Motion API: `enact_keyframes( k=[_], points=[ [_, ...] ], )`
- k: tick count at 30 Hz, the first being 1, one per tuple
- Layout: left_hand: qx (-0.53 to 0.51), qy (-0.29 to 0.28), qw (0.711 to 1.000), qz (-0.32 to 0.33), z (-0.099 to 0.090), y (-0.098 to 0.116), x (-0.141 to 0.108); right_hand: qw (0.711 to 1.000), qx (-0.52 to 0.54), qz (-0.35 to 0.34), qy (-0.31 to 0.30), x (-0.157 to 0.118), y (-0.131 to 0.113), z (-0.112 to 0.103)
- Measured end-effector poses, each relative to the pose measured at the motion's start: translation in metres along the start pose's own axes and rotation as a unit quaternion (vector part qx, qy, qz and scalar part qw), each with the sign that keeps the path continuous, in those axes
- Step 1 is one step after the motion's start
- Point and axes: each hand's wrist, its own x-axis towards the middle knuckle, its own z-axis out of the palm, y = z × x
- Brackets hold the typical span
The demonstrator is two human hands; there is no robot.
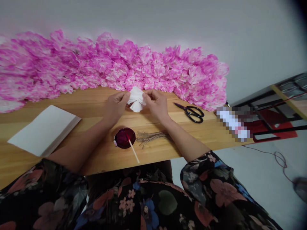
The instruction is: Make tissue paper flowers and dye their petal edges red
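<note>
Between my two hands is a white paper flower point(136, 97) with pleated, fanned-out petals, held above the wooden table. My left hand point(118, 103) pinches its left edge between thumb and fingers. On the opposite edge, my right hand point(155, 101) grips it the same way. Below the hands sits a small bowl of dark red liquid point(122, 140), with a pale wooden stick point(133, 150) leaning out of it toward me. A bundle of thin brown wires point(152, 136) lies just right of the bowl, partly under my right forearm.
Black-handled scissors point(192, 112) lie to the right. A stack of white paper point(44, 129) rests at the left. Pink and white paper flowers point(124, 64) are heaped along the wall. Beyond the table's point(208, 140) right end stands a dark-framed rack point(268, 95); a cable point(279, 158) trails on the floor.
</note>
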Motion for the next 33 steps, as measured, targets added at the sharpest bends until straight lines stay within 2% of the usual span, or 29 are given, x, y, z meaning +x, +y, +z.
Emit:
enact_keyframes(
  k=[2, 4, 7, 11, 15, 18, 20, 24, 26, 29, 33],
  points=[
    [-0.016, 0.027, 0.999, -0.005, -0.001, -0.002, 0.0, 0.994, 0.085, 0.075, -0.005, 0.004, 0.003, 0.0],
    [-0.016, 0.031, 0.999, -0.004, -0.001, 0.0, -0.001, 0.986, 0.129, 0.105, -0.022, 0.007, 0.004, -0.002],
    [0.001, 0.012, 1.0, 0.019, 0.0, 0.007, -0.006, 0.993, 0.098, 0.058, -0.035, 0.009, 0.001, -0.006],
    [0.035, -0.042, 0.998, 0.027, 0.002, 0.015, -0.01, 0.999, -0.026, -0.027, -0.038, 0.006, -0.003, -0.009],
    [0.102, -0.039, 0.993, 0.037, 0.005, 0.016, -0.008, 0.989, -0.105, -0.09, -0.049, 0.004, -0.003, -0.005],
    [0.125, -0.028, 0.99, 0.053, 0.006, 0.015, -0.005, 0.987, -0.111, -0.106, -0.039, 0.003, -0.003, -0.002],
    [0.102, -0.023, 0.993, 0.056, 0.006, 0.013, -0.003, 0.991, -0.084, -0.098, -0.021, 0.002, -0.003, 0.0],
    [-0.014, -0.006, 1.0, 0.004, 0.002, 0.008, -0.001, 1.0, 0.008, -0.013, 0.013, 0.005, -0.001, 0.0],
    [-0.032, 0.004, 0.999, -0.02, 0.001, 0.005, -0.001, 0.999, 0.033, 0.015, 0.017, 0.006, -0.001, -0.002],
    [-0.008, 0.004, 1.0, 0.0, 0.001, 0.006, -0.002, 0.999, 0.028, -0.018, 0.014, 0.006, -0.006, -0.005],
    [0.056, 0.006, 0.997, 0.058, 0.002, 0.01, -0.003, 0.991, -0.086, -0.097, -0.017, 0.002, -0.012, -0.005]
  ],
)
